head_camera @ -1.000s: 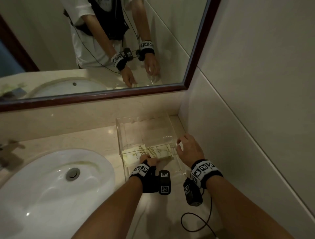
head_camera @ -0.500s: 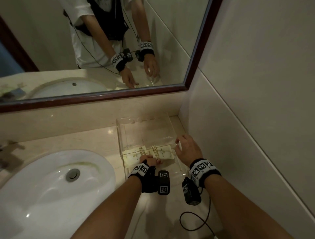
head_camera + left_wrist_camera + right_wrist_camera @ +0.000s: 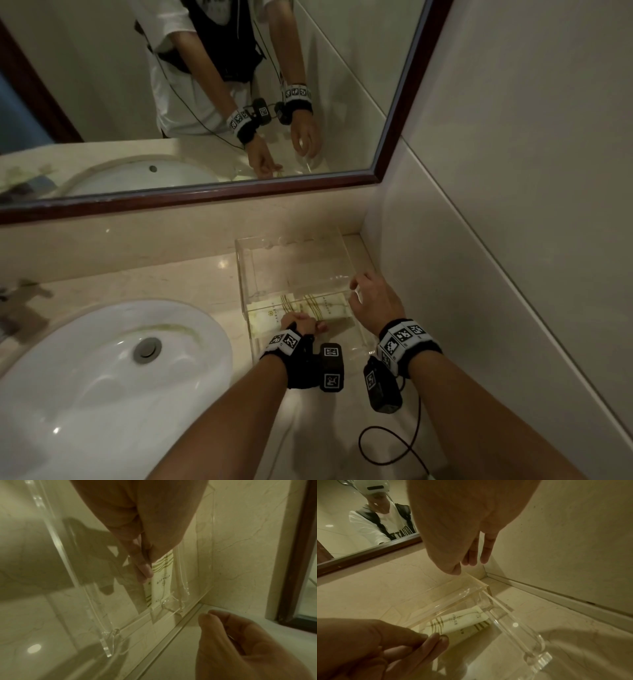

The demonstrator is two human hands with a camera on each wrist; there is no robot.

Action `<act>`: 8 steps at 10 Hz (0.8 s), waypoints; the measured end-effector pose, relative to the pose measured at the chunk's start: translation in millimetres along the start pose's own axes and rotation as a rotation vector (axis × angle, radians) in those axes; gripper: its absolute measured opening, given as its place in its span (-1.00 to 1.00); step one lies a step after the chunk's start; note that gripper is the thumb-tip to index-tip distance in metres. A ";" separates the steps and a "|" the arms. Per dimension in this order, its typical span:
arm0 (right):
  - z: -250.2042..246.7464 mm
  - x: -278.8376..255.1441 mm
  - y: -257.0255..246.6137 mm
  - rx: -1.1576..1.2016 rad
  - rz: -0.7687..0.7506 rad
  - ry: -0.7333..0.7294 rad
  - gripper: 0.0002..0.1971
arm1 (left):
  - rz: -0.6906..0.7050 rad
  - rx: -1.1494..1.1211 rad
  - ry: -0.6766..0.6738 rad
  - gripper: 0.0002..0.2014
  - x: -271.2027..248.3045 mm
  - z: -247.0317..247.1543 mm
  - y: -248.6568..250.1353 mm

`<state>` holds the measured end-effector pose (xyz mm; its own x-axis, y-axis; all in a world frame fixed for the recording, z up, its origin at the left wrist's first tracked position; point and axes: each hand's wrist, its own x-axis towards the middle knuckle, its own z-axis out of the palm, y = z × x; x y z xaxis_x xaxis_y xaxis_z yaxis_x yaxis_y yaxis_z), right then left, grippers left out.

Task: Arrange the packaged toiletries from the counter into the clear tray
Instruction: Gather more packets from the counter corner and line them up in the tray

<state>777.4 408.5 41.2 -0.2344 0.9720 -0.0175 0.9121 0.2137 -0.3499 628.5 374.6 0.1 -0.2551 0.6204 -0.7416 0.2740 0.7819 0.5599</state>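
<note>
- A pale marble counter (image 3: 191,274) runs into a corner: a tiled wall on the right, a wood-framed mirror (image 3: 205,195) above the low backsplash.
- The clear tray (image 3: 239,270) stands on the counter near that corner, right of the white sink (image 3: 85,377).
- Cream toiletry packets (image 3: 329,305) with olive stripes lie flat on the tray floor at its near end, one partly over another.
- The left hand (image 3: 301,323) reaches down into the tray; its fingers (image 3: 143,572) are held straight and close together, tips touching a packet's striped end. They press it rather than grasp it, as far as the left wrist view shows.
- The right hand (image 3: 373,299) is at the tray's right wall, fingers (image 3: 471,559) loosely extended and slack, the thumb tip just above the wall's top edge. Whether it touches the acrylic cannot be told; it holds nothing.
- Black camera units hang at both wrists, with a cable (image 3: 387,448) looping over the counter near the right forearm.
- A drain plug (image 3: 147,349) sits in the sink; a faucet (image 3: 20,301) shows blurred at the far left.
</note>
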 end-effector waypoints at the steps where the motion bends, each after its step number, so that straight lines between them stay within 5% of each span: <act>1: -2.1 1.2 -1.2 0.000 -0.012 -0.003 -0.85 | -0.111 -0.655 -0.014 -0.68 16.2 1.8 -7.6; 2: -4.1 2.0 -3.6 -0.004 -0.026 -0.004 -0.85 | -0.006 -0.460 -0.044 -0.72 15.3 0.0 -10.0; 4: -6.8 5.5 -10.3 0.004 -0.031 0.003 -0.87 | -0.091 -0.530 -0.068 -0.91 8.2 -12.5 -4.3; 5: -9.6 8.3 -16.4 0.000 -0.042 -0.001 -0.87 | -0.094 -0.584 -0.099 -0.85 3.4 -23.9 -0.6; 8: -22.0 18.4 -48.0 0.000 -0.113 0.019 -0.86 | 0.076 -0.484 0.004 -0.89 -5.1 -69.7 6.7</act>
<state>736.7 418.2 78.3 -0.3288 0.9435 0.0401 0.8803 0.3216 -0.3488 567.0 380.9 33.4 -0.2547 0.6765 -0.6910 -0.1701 0.6721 0.7206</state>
